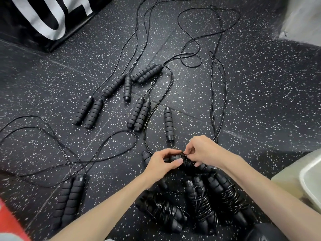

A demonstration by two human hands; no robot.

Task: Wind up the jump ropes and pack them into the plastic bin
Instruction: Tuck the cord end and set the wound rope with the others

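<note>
Fingers of both hands are curled onto a jump rope being wound: the left hand (pixel 162 162) grips the paired handles, its thumb laid over them, while the right hand (pixel 202 151) pinches the cord at the coil (pixel 187 162). The bundle's long axis is seen running left to right between the hands, just in front of the wearer. Nearer still, three wound ropes (pixel 205 204) are laid side by side on the speckled floor (pixel 260 101). At the right edge, just beside the right forearm, the plastic bin (pixel 311 181) is partly shown, so the right hand is judged the nearer for packing. Farther off, several unwound ropes (pixel 139 115) are spread out, cords trailing away.
</note>
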